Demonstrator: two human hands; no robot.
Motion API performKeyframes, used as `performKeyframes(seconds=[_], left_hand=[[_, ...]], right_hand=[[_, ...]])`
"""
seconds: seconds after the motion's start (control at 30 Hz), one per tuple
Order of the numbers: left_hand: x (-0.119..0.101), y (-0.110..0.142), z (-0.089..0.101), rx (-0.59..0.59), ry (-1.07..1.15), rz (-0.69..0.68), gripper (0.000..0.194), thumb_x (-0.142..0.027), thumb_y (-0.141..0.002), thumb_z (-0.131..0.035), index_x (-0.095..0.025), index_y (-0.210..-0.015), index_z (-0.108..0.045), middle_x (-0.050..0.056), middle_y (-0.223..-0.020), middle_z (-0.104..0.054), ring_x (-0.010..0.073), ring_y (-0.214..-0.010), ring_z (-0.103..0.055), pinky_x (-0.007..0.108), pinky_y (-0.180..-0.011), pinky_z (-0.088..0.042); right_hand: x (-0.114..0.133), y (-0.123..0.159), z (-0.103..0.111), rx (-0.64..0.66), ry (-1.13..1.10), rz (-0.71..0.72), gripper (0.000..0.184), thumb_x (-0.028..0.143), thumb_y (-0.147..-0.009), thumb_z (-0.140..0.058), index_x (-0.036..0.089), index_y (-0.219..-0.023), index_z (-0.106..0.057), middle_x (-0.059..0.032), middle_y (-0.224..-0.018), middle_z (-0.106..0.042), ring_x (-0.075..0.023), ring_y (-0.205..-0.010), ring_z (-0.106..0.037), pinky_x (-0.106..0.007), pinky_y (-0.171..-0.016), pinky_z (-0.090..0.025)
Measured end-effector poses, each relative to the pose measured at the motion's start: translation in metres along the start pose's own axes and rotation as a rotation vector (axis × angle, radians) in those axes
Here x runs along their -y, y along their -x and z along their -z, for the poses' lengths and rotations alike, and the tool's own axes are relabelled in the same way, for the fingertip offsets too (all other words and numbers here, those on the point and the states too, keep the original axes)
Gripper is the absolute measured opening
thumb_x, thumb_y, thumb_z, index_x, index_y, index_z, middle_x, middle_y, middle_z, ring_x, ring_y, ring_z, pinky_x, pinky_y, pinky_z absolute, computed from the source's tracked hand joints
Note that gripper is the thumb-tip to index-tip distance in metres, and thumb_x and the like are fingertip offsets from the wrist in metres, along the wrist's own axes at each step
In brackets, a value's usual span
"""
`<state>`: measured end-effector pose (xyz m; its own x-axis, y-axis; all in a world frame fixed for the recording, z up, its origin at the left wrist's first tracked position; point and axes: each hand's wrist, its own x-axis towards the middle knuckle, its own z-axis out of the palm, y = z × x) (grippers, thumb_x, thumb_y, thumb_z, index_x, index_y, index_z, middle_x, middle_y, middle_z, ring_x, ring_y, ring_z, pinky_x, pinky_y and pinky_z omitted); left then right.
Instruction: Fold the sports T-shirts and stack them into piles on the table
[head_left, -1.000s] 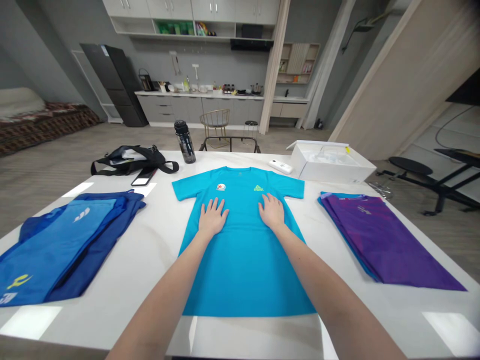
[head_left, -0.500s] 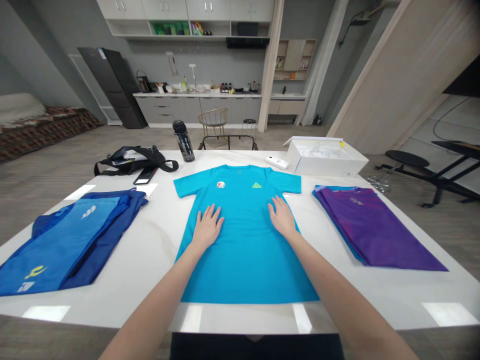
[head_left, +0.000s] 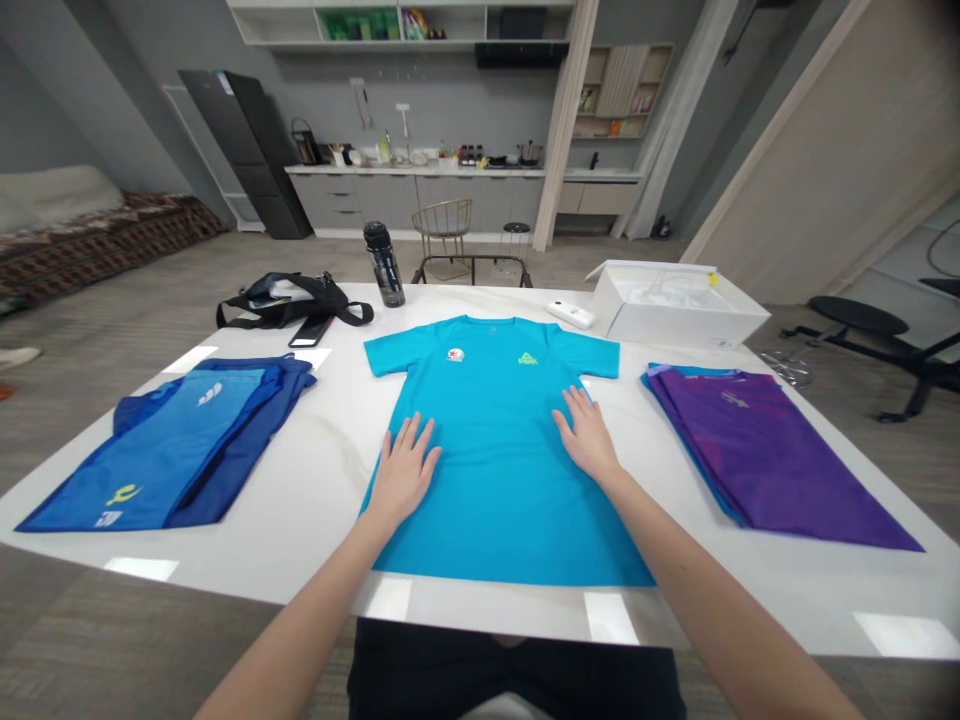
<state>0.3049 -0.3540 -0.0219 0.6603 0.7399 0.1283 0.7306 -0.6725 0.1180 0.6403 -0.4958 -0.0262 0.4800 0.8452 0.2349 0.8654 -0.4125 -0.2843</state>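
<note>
A turquoise T-shirt [head_left: 495, 470] lies spread flat, front up, with its collar away from me and its hem near the table's front edge. Two small chest logos show on it. My left hand [head_left: 405, 468] rests palm down with fingers spread on the shirt's left side. On the right side, my right hand [head_left: 587, 435] also lies flat, fingers apart, at the shirt's edge below the sleeve. Neither hand grips the cloth.
Folded blue shirts [head_left: 187, 440] lie at the left of the white table [head_left: 330, 490]; a folded purple shirt [head_left: 772, 450] tops a pile at right. Along the back are a black bag [head_left: 300, 297], a phone [head_left: 310, 330], a bottle [head_left: 385, 265], a white device [head_left: 570, 315] and a white box [head_left: 675, 310].
My view has tilted and shifted slightly. My left hand has slid a little outward and nearer on the shirt, while my right hand stays about where it was. The shirt lies the same.
</note>
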Motion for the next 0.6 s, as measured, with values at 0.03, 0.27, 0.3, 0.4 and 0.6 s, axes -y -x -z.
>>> performKeyframes(seconds=[0.03,0.27,0.3,0.4,0.6], left_hand=[[0.000,0.008,0.002,0.000,-0.006,-0.007,0.061,-0.050,-0.106,-0.021,-0.029,-0.162,-0.026,0.002,-0.170,-0.017,0.0223,-0.158,-0.016,0.049,-0.128,-0.017],[-0.004,0.057,0.003,0.122,-0.022,-0.050,0.062,-0.057,-0.103,-0.028,-0.036,-0.162,-0.026,-0.001,-0.169,-0.019,0.0259,-0.157,-0.018,0.055,-0.127,-0.017],[-0.006,0.062,0.002,0.124,-0.027,-0.040,0.062,-0.057,-0.103,-0.028,-0.036,-0.162,-0.025,-0.001,-0.168,-0.019,0.0260,-0.157,-0.018,0.055,-0.127,-0.016],[-0.010,0.074,0.001,0.110,-0.041,-0.014,0.064,-0.059,-0.102,-0.028,-0.037,-0.162,-0.024,-0.002,-0.168,-0.019,0.0264,-0.157,-0.017,0.057,-0.127,-0.014],[-0.010,0.084,0.001,0.098,-0.055,0.014,0.064,-0.059,-0.102,-0.029,-0.037,-0.162,-0.024,-0.003,-0.168,-0.021,0.0263,-0.157,-0.017,0.055,-0.128,-0.012]], right_hand=[[0.003,0.012,0.005,0.001,-0.002,0.017,0.066,0.051,-0.104,-0.030,0.015,-0.159,-0.035,-0.0109,-0.167,-0.028,-0.0274,-0.156,-0.020,-0.052,-0.125,-0.022],[0.016,0.109,0.015,0.188,0.064,0.023,0.070,0.062,-0.101,-0.027,0.029,-0.163,-0.026,0.0001,-0.168,-0.020,-0.0293,-0.157,-0.017,-0.057,-0.126,-0.018],[0.015,0.118,0.014,0.197,0.076,0.015,0.070,0.063,-0.101,-0.028,0.030,-0.163,-0.027,0.0000,-0.167,-0.022,-0.0292,-0.156,-0.018,-0.057,-0.126,-0.017],[0.013,0.131,0.012,0.196,0.111,-0.001,0.071,0.064,-0.101,-0.028,0.029,-0.163,-0.028,-0.0004,-0.167,-0.024,-0.0275,-0.156,-0.019,-0.054,-0.127,-0.014],[0.014,0.132,0.018,0.206,0.142,-0.011,0.070,0.061,-0.102,-0.029,0.026,-0.163,-0.029,-0.0016,-0.168,-0.023,-0.0275,-0.157,-0.018,-0.053,-0.128,-0.013]])
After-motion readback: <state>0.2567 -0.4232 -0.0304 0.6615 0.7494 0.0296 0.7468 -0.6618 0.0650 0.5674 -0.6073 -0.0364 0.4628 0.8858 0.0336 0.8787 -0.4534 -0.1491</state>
